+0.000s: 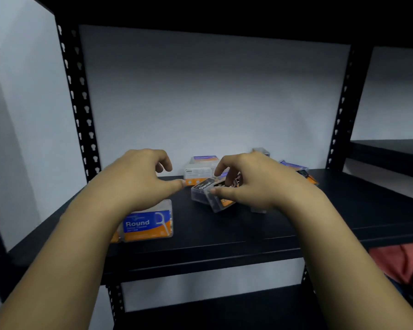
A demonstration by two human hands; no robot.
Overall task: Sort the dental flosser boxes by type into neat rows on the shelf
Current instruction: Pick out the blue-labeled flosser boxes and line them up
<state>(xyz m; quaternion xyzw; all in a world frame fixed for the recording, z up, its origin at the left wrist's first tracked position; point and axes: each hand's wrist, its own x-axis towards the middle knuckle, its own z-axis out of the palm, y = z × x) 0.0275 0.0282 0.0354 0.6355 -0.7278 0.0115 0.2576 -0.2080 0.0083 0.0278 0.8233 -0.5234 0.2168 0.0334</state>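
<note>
The right hand (253, 182) pinches the tilted Charcoal box (210, 194), its long axis running toward the empty, loosely curled left hand (141, 177) just beside it.

The right hand (255, 184) hides boxes at three o'clock of the clear black-labelled Charcoal box (206, 192); their labels are blurred.

Black shelf (320, 210) bears flosser boxes (148, 225) (scattered).
</note>
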